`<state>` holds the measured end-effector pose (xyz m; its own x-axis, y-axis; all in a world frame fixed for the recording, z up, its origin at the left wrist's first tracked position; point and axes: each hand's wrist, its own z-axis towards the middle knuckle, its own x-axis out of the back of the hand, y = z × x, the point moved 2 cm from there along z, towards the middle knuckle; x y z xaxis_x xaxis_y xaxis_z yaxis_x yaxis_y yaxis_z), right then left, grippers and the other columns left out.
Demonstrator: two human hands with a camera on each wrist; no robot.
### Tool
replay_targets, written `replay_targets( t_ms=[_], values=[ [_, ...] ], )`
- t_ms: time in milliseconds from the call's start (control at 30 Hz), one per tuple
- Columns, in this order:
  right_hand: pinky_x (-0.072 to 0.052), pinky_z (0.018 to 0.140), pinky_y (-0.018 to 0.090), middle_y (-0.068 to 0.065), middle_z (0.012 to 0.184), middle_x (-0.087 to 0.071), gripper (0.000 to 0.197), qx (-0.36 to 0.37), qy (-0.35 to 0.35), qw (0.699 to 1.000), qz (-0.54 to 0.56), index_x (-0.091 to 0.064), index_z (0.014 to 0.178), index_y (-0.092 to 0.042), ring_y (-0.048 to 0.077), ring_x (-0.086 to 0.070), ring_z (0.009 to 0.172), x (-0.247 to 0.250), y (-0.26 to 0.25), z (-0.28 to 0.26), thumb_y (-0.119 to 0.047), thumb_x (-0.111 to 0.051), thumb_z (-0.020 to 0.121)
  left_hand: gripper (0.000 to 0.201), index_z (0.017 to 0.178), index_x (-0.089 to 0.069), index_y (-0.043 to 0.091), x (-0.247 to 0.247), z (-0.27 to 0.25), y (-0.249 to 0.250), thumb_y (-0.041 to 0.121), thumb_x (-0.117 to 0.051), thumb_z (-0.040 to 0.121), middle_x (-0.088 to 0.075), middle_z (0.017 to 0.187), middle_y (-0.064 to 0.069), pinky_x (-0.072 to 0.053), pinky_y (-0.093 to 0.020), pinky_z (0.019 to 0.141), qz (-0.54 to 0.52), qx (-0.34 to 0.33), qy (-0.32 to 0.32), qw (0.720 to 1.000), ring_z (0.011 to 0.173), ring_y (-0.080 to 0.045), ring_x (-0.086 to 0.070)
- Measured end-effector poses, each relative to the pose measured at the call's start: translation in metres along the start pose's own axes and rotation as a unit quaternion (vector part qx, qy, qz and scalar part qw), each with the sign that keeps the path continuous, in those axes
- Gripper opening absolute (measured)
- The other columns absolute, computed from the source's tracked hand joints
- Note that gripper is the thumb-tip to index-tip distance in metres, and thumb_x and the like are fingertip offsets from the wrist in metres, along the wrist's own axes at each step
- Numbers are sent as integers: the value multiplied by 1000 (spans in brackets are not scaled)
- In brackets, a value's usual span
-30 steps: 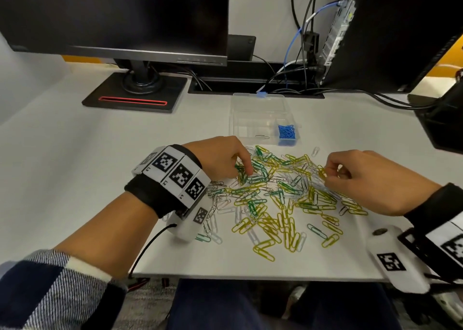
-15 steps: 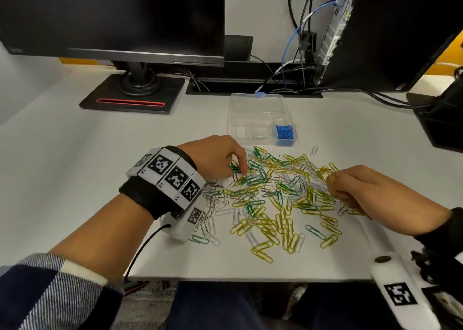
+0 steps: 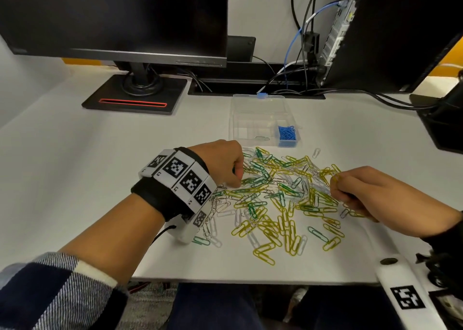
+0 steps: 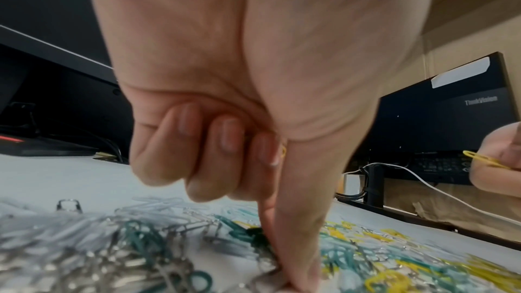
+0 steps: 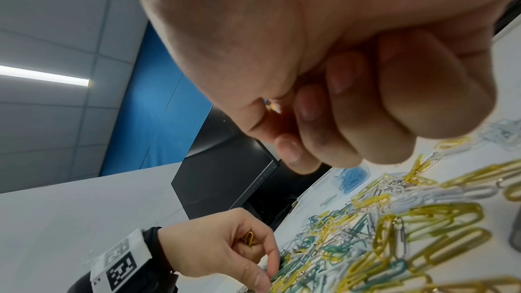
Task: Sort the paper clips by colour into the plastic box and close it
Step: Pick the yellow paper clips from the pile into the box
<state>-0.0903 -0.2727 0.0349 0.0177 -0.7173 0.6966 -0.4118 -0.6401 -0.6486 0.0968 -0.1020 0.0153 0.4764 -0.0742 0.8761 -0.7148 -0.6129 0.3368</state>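
Desk (image 3: 75,174) first: the mixed paper clip pile (image 3: 283,199) lies just before the plastic box (image 3: 260,119). My left hand (image 3: 223,161), curled round yellow clips, pinches into the pile; my right hand (image 3: 370,194) pinches a yellow clip (image 4: 482,159). I should gather yellows only, untangling greens.

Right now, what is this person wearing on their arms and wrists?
The left hand has a black wristband with white blocks bearing black square codes, a thin black cable, and a navy-and-white checked sleeve. The right hand shows a dark cuff and a similar white coded block.
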Motion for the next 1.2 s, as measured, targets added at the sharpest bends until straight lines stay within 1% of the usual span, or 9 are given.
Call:
replay_targets(
  t_ms=[100, 233, 367, 467, 567, 633, 733, 933, 1200],
  values=[
    [-26, 45, 15, -5, 54, -28, 35, -1, 0, 1000, 4, -34, 63, -6, 7, -24, 49, 0, -1, -1, -10, -36, 97, 10, 92, -72, 7, 1, 0, -2, 14, -67, 86, -49, 57, 12, -35, -11, 43, 7, 2, 1, 1000, 45, -1, -46],
    [-24, 44, 17, -6, 54, -26, 37, -5, 8, 999, 32, -33, 60, -13, 9, -22, 50, -1, -2, -1, -12, -34, 98, 12, 94, -71, 8, 4, -3, -4, 16, -63, 90, -49, 62, 10, -34, -13, 48, 14, 6, 6, 1000, 54, -4, -44],
    [-13, 46, 27, 0, 59, -17, 42, -25, -3, 990, 136, -31, 58, -16, 15, -13, 53, -5, -2, 1, -17, -33, 100, 16, 97, -68, 9, 11, -8, -5, 18, -55, 94, -48, 62, 8, -35, -10, 46, 3, 6, 0, 1000, 54, -7, -43],
    [-10, 47, 26, 2, 58, -17, 47, -31, -13, 971, 236, -46, 60, -9, 15, -10, 51, -9, 1, 4, -22, -31, 103, 22, 99, -66, 8, 14, -11, -7, 24, -51, 95, -60, 73, -2, -40, -16, 53, -20, 8, -9, 1000, 58, -11, -47],
    [-10, 45, 24, 1, 55, -23, 41, -31, -23, 936, 350, -66, 83, 2, 12, -12, 47, -13, 4, 6, -19, -36, 100, 28, 86, -59, 9, 15, -12, -10, 29, -43, 98, -56, 74, -4, -40, -26, 59, -61, 9, -9, 998, 61, -15, -46],
    [-11, 43, 24, 2, 54, -24, 38, -26, -41, 913, 404, -67, 98, 7, 12, -12, 46, -17, 5, 7, -22, -44, 91, 30, 71, -44, 10, 14, -12, -10, 23, -38, 98, -44, 65, -3, -34, -25, 52, -156, 9, -22, 987, 53, -16, -37],
    [-12, 43, 24, 1, 52, -24, 42, -27, -53, 889, 454, -62, 112, 10, 11, -13, 44, -19, 8, 9, -20, -43, 91, 30, 65, -28, 14, 11, -12, -7, 11, -32, 95, -25, 60, -2, -16, -24, 46, -334, 0, -62, 941, 51, -15, -15],
    [-17, 36, 18, 0, 52, -22, 34, -49, -47, 855, 514, -56, 118, 5, 8, -17, 40, -18, 16, 14, -11, -35, 97, 24, 73, -32, 14, 10, -9, -8, 9, -29, 96, -25, 63, -4, -12, -18, 42, -450, -16, -91, 888, 47, -10, -12],
    [-13, 38, 20, 0, 51, -23, 19, -52, -54, 843, 533, -53, 91, -7, 8, -15, 41, -18, 19, 14, -12, -36, 96, 26, 79, -59, 6, 11, -6, -20, 11, -43, 100, -25, 56, 3, -13, -24, 45, -377, -29, -7, 926, 50, -13, -17]
  ],
)
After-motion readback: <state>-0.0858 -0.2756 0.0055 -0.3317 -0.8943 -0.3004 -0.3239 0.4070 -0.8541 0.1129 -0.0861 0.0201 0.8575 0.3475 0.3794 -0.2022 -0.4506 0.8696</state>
